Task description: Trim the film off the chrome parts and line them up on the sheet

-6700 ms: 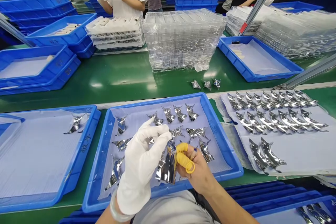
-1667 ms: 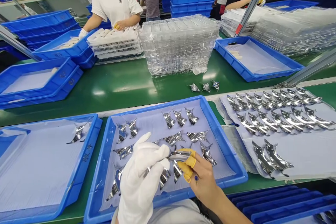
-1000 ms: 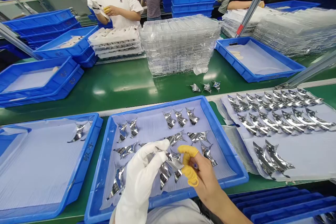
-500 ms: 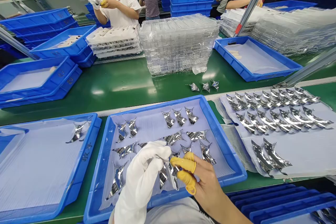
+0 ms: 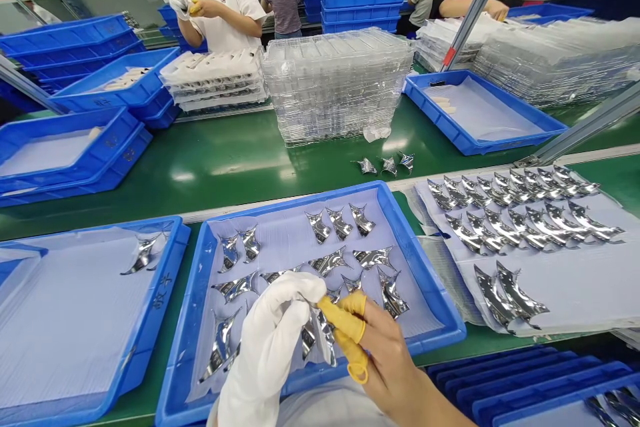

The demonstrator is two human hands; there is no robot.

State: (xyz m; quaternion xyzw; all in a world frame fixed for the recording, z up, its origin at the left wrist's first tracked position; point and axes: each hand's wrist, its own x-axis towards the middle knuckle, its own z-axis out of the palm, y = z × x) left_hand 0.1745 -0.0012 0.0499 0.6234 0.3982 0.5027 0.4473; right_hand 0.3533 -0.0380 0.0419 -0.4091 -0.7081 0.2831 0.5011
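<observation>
My left hand, in a white glove, is closed with thumb and fingers pinching one end of a shiny curved chrome piece. My right hand wears yellow finger cots, and its bent fingers close on the same piece near the left fingertips. Gloved fingers hide the piece's upper end. Both hands are above the near part of a blue tray lined with white sheet. Several similar pointed chrome pieces lie spread on that lining, some partly covered by my hands.
Another lined blue tray stands at left. Rows of chrome pieces lie on white sheet at right. Three small chrome pieces sit on the green table, before stacked clear plastic trays. Co-workers are beyond.
The yellow-tipped fingers of my right hand have shifted slightly left and down along the held piece. My left hand keeps its pinch almost in place. The whole view has shifted slightly.
</observation>
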